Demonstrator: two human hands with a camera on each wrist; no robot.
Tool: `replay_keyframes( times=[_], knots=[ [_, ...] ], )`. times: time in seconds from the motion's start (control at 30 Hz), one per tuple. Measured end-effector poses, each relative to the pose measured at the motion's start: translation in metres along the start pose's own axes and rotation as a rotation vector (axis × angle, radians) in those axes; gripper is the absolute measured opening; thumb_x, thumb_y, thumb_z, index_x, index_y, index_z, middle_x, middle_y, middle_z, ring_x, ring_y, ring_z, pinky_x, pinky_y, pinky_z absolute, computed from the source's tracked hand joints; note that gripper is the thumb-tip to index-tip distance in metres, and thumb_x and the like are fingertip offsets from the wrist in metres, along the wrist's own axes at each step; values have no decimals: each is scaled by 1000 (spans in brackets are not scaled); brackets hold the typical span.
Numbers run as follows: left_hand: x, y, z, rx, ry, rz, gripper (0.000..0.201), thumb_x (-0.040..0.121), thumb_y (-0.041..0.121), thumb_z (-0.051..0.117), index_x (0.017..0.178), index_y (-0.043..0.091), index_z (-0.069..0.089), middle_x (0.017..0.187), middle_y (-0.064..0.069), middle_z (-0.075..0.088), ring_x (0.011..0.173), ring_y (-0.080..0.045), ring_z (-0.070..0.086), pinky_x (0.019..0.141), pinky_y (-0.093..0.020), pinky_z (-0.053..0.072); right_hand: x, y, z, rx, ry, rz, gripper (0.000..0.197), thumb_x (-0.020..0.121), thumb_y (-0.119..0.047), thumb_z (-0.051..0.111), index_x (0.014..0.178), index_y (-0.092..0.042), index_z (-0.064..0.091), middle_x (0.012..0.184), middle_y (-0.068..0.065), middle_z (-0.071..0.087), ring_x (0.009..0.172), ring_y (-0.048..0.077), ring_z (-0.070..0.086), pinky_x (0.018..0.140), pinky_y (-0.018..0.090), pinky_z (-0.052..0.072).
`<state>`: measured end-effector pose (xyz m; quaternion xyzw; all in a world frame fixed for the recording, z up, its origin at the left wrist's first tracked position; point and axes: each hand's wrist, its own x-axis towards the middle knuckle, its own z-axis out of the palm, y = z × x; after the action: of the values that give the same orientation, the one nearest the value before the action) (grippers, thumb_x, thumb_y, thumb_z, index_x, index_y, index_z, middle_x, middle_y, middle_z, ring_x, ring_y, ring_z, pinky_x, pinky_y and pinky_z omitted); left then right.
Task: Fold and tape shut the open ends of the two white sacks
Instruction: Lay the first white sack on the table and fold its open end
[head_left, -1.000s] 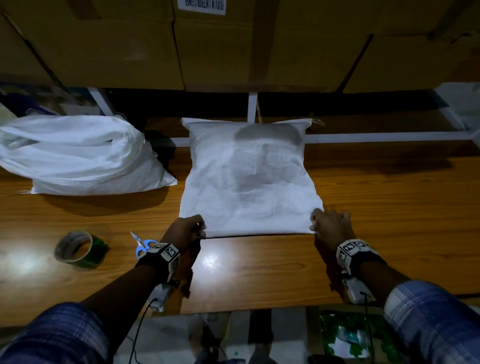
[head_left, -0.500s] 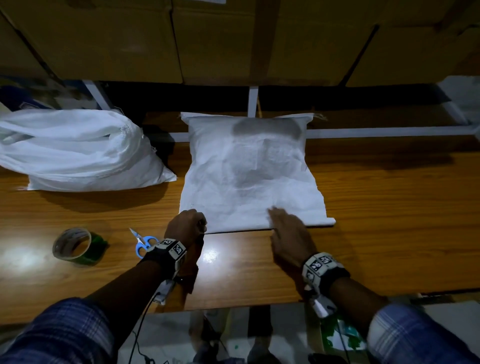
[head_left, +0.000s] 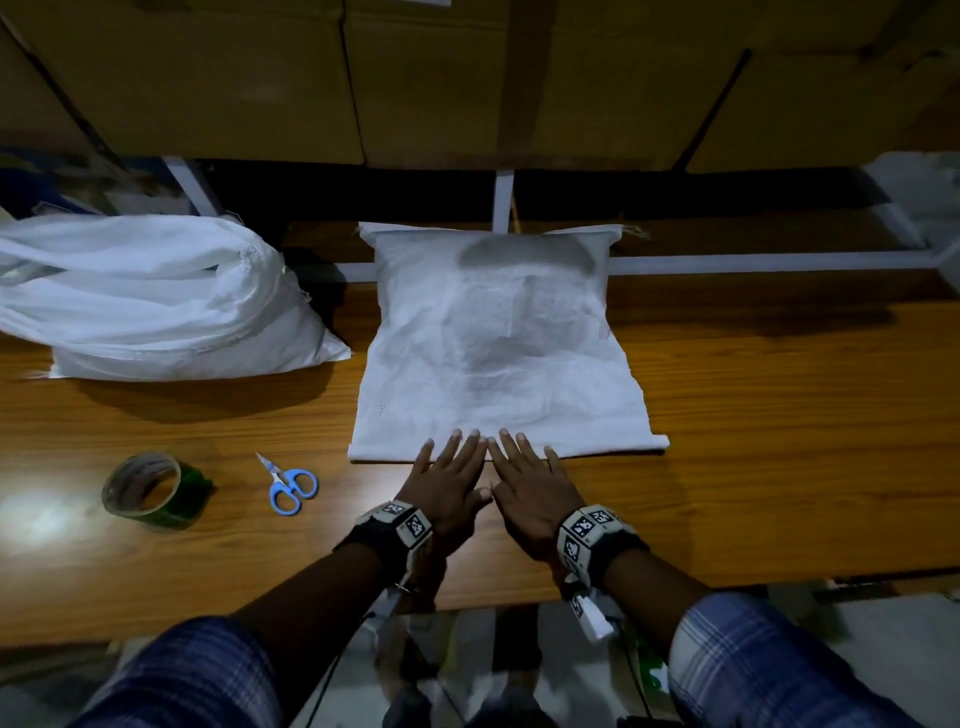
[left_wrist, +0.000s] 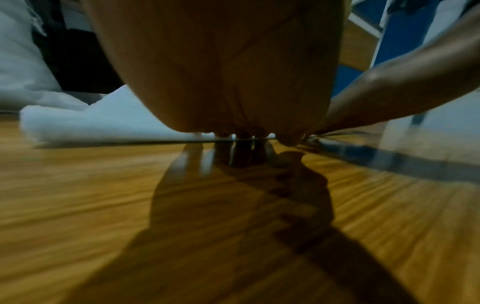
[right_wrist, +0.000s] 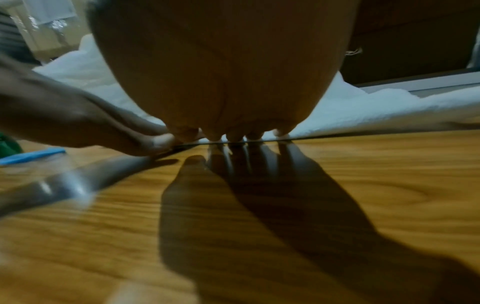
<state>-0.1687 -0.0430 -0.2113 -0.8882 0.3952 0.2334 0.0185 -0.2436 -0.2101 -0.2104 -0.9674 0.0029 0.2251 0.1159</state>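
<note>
A flat white sack (head_left: 498, 343) lies in the middle of the wooden table (head_left: 779, 441), its near end folded into a narrow band (head_left: 613, 446). Both hands lie flat, side by side, on the middle of that fold. My left hand (head_left: 452, 467) and my right hand (head_left: 524, 467) press down with straight fingers, thumbs almost touching. In the wrist views the left fingertips (left_wrist: 241, 134) and right fingertips (right_wrist: 233, 136) meet the sack's edge (right_wrist: 376, 115). A second, bulging white sack (head_left: 156, 301) lies at the far left. A green tape roll (head_left: 148, 488) sits at the near left.
Blue-handled scissors (head_left: 288, 483) lie between the tape roll and the folded sack. Cardboard boxes (head_left: 415, 78) stand stacked behind the table, above a white metal frame (head_left: 753, 262). The table's near edge runs just behind my wrists.
My left hand has opened from a grip at the fold's left corner and slid right. My right hand slid left from the right corner. Both now press flat at the fold's middle.
</note>
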Motion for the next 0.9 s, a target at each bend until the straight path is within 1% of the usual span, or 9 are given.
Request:
replay_keyframes(
  times=[0.2,0.3,0.43,0.57,0.67,0.7,0.77,0.83,0.9],
  knots=[
    [-13,-42,9,-70,48,-48,60,100,56,13,153,40,-11,156,16,-23,146,-15,-21,118,-53,-5,-21,49,-7,-12,48,-1,59,104,-54,6,158,-39,-10,166,-15,-16,154,8,-10,125,45,0],
    [-23,-66,11,-97,58,-68,71,88,63,1,153,39,-9,159,10,-20,148,-21,-18,120,-47,-1,-42,101,-12,20,81,163,57,105,-52,8,157,-41,-12,165,-13,-17,153,11,-11,125,44,1],
    [-23,-76,6,-159,65,-49,65,95,53,14,156,33,1,163,3,-9,150,-25,-11,121,-44,5,-55,136,-21,129,98,220,59,106,-51,14,160,-37,-5,161,-17,-15,155,12,-5,126,40,8],
    [-22,-91,6,-222,148,33,72,91,58,25,152,20,31,160,-19,9,146,-47,3,112,-63,26,-57,140,-32,209,264,252,59,100,-30,55,153,-37,28,155,-1,45,135,26,51,105,43,47],
    [-15,-104,18,-198,256,81,60,88,64,41,135,28,48,154,-29,18,136,-62,15,99,-69,29,-57,139,-43,45,362,186,25,95,-24,62,116,-36,56,118,-6,70,96,23,68,74,30,53],
    [-11,-106,20,-194,302,73,53,85,59,51,130,31,51,153,-28,21,134,-62,21,102,-66,26,-55,137,-49,11,376,186,12,96,-23,58,102,-33,56,102,-7,70,85,23,67,66,28,46],
    [-9,-102,14,-237,389,83,46,72,35,78,115,29,65,143,-33,39,125,-60,41,108,-50,28,-47,135,-57,-24,341,216,14,97,-18,54,87,-28,54,89,-6,62,79,24,63,62,28,38],
    [-9,-97,6,-273,456,64,49,61,13,90,104,29,73,128,-27,56,110,-55,53,97,-38,35,-37,138,-63,-14,294,228,13,93,-10,59,90,-23,61,103,-5,56,86,26,63,66,28,39],
    [-12,-93,-5,-312,436,16,44,65,7,88,101,31,77,112,-16,60,96,-47,54,80,-36,39,-28,143,-67,-27,251,236,10,92,-11,62,98,-19,64,111,-3,52,90,27,61,67,29,39]
  ],
)
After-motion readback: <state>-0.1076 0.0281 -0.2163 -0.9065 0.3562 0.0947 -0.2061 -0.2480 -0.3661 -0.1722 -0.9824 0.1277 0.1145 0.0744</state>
